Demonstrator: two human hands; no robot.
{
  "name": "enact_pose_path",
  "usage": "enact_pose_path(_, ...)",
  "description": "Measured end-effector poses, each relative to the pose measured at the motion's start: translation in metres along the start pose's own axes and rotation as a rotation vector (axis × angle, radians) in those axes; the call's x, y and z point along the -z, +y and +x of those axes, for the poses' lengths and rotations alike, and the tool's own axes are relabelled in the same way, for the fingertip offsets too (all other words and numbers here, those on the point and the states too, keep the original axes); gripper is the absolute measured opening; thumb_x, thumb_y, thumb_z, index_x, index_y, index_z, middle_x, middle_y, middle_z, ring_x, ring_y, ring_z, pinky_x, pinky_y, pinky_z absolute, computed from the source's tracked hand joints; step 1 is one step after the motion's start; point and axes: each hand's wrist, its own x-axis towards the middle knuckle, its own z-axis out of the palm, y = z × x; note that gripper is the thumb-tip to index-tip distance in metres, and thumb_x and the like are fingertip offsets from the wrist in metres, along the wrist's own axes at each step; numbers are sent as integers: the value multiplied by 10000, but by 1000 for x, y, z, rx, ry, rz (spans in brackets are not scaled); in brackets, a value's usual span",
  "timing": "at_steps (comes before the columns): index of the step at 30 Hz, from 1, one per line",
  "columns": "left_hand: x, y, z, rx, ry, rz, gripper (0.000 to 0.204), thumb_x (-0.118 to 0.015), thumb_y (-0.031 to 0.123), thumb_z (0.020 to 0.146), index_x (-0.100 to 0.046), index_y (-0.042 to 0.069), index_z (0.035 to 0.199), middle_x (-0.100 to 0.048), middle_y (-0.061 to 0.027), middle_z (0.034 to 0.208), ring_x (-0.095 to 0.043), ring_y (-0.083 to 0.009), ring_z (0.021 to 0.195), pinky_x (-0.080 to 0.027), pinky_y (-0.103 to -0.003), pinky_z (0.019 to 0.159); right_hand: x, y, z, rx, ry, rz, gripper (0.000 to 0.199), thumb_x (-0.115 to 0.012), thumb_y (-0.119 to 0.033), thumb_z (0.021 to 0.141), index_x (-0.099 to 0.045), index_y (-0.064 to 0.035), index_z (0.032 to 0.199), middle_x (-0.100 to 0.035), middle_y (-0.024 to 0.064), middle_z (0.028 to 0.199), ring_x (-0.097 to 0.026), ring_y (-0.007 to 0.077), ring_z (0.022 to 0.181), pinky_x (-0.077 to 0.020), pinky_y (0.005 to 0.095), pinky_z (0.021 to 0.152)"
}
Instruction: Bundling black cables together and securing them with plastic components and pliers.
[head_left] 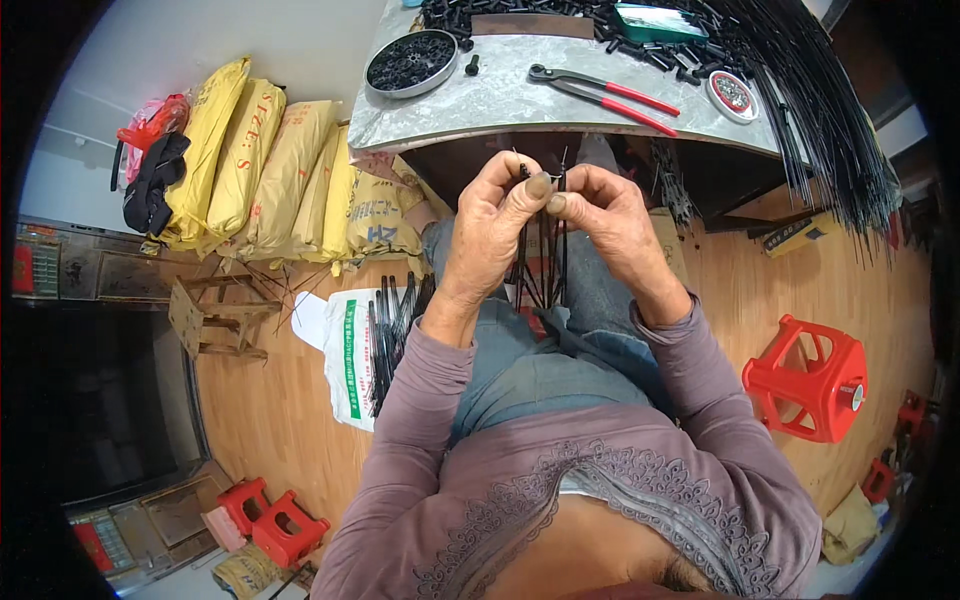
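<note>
Both hands meet in front of the table's near edge, thumbs almost touching. My left hand (492,210) is closed in a pinch around thin black rods (545,262), whose lengths hang between my legs. My right hand (612,220) pinches another slim black rod beside them, its thin tip standing up above the fingers. A small pale bit shows between the fingertips, too small to name. On the grey tabletop (500,92) ahead lie end-cutting pincers (610,96) with red handles, jaws toward the left.
A round dish (412,62) of small black parts, a dish of silvery bits (733,95) and a green box (660,24) stand on the table. Long black rods (850,130) overhang its right end. Yellow sacks (255,160) stand left; a red stool (812,378) stands right.
</note>
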Motion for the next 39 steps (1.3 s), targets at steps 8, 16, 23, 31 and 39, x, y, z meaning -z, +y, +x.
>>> enact_pose_path(8, 11, 1, 5, 123, -183, -72, 299, -566, 371, 951, -517, 83, 886, -473, 59, 807, -417, -26, 726, -360, -170, 636, 16, -12, 9, -78, -217, -2, 182, -732, -139, 806, -646, -24, 918, -624, -11, 802, -567, 63, 723, -465, 215, 663)
enact_pose_path(16, -13, -11, 3, -69, 121, -64, 289, -650, 274, 910, -521, 79, 741, -457, 63, 700, -391, -23, 660, -332, -190, 576, -12, 22, 2, 183, 196, -174, 149, -688, -82, 801, -558, -11, 788, -571, 3, 710, -498, 49, 648, -424, 227, 569)
enact_pose_path(23, -13, 3, 8, -78, 185, -116, 251, -625, 263, 925, -518, 95, 772, -430, 65, 765, -356, -25, 683, -296, -181, 604, -20, 24, 3, 54, 19, -150, 164, -666, -88, 851, -654, 28, 967, -651, 12, 833, -567, 51, 737, -463, 202, 638)
enact_pose_path(31, 15, -3, 22, 16, 94, -60, 345, -563, 394, 945, -535, 71, 828, -472, 49, 831, -409, -40, 714, -346, -181, 636, -21, 32, 23, -37, 35, -77, 158, -675, -70, 849, -669, 24, 976, -648, -2, 829, -575, 63, 743, -480, 213, 663)
enact_pose_path(39, 106, 24, 107, -250, 428, 757, 305, -535, 300, 952, -645, 15, 976, -619, -32, 835, -586, -116, 786, -472, -281, 682, -15, 32, 53, -47, -16, -98, 135, -667, -39, 843, -675, 22, 963, -678, 16, 895, -600, 72, 799, -495, 230, 750)
